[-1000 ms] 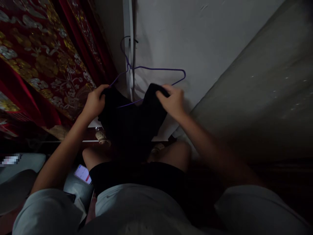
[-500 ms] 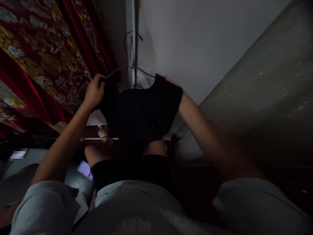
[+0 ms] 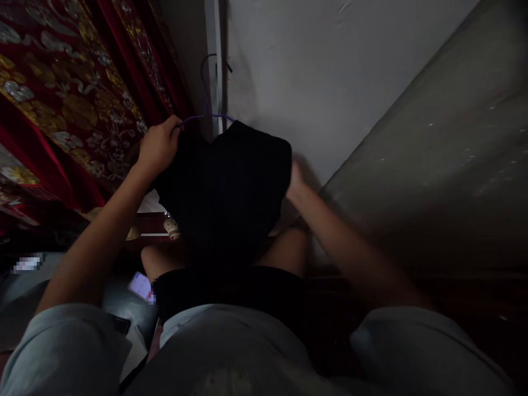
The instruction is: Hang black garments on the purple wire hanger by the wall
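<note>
A black short-sleeved shirt (image 3: 231, 181) hangs spread before me on a thin purple hanger (image 3: 207, 104). My left hand (image 3: 160, 144) is closed at its left shoulder, with thumb and fingertips pinching cloth and the hanger's arm together. On the opposite side, my right hand (image 3: 294, 179) is against the sleeve's outer edge. Black cloth hides its fingers, and it is slightly blurred, so its grip does not show. Fabric covers most of the hanger's right arm. The lower part of the shirt falls between my knees and merges with my dark shorts (image 3: 231, 289).
A red curtain (image 3: 78, 104) with gold and silver patterns hangs at left. Behind the hanger stand a pale vertical edge (image 3: 218, 66) and a grey wall panel (image 3: 350, 66). A lit phone (image 3: 141, 286) lies by my left thigh. A beige clog (image 3: 171, 226) is on the floor beyond.
My right hand has come down from the right shoulder to the sleeve's side. The shirt's right shoulder has shifted left and now covers more of the hanger. My left hand stays at the left shoulder.
</note>
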The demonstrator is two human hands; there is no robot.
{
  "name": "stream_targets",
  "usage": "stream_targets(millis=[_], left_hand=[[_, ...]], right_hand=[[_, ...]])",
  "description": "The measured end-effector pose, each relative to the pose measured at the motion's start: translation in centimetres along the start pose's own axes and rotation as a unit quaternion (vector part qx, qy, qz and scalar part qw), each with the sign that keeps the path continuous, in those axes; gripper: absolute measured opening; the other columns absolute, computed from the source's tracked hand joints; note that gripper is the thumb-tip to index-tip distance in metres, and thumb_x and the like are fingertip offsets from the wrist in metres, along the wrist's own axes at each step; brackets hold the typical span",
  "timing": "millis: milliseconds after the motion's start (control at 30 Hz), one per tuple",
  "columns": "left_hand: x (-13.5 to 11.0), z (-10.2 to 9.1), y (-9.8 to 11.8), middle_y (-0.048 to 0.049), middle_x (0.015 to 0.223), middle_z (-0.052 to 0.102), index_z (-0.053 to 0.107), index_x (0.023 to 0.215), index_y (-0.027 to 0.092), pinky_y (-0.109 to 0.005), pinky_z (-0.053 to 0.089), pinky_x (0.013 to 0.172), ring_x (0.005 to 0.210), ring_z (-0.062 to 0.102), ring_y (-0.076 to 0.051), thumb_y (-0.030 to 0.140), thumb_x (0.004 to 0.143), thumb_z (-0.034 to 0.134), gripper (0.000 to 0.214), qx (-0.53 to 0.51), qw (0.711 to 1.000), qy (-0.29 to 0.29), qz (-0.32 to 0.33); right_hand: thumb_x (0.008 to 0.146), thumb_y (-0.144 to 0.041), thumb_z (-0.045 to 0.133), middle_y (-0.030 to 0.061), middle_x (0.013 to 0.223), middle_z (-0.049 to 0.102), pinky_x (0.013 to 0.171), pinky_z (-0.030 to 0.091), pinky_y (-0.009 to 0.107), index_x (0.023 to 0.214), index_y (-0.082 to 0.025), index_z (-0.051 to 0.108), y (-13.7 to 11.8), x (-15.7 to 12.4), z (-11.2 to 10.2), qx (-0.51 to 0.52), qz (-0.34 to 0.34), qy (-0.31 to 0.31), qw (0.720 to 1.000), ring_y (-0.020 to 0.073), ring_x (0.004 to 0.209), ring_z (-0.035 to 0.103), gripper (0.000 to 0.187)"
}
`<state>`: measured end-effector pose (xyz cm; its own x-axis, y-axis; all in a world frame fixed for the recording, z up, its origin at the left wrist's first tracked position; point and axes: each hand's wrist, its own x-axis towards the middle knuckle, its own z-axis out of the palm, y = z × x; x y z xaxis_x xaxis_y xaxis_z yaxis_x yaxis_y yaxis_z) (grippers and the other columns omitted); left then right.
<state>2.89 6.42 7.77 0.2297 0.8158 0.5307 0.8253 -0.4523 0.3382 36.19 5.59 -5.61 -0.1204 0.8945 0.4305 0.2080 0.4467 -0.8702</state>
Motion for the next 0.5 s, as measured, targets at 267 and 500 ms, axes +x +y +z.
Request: stream_targets(millis=[267, 500], left_hand=[[1.7, 1.9, -1.4, -0.0107, 0.097, 0.071, 0.065, 0.094, 0.019, -0.042, 0.04, 0.11, 0.118, 0.061, -0.031, 0.044, 0.098, 0.06, 0.027, -0.006, 0.999, 0.031, -0.017], [2.5, 0.9, -0.9, -0.0065, 0.094, 0.073, 0.066, 0.1, 0.014, -0.036, 0.045, 0.096, 0.1, 0.063, -0.019, 0.045, 0.107, 0.044, 0.039, -0.062, 0.998, -0.008, -0.031]], right_hand=[[0.096, -0.073, -0.007, 0.0116, 0.123, 0.073, 0.093, 0.048, 0.052, 0.132, -0.025, 0.068, -6.8, 1.8, -5.5, -0.144, -0.134, 0.106, 0.975, 0.0304, 0.129, 0.063, 0.096], [0.094, -0.082, 0.023, 0.0135, 0.095, 0.077, 0.082, 0.057, 0.044, 0.097, -0.017, 0.078, -10.1, 0.8, -1.0, -0.064, -0.069, -0.098, 0.991, 0.0283, 0.1, 0.074, 0.085]])
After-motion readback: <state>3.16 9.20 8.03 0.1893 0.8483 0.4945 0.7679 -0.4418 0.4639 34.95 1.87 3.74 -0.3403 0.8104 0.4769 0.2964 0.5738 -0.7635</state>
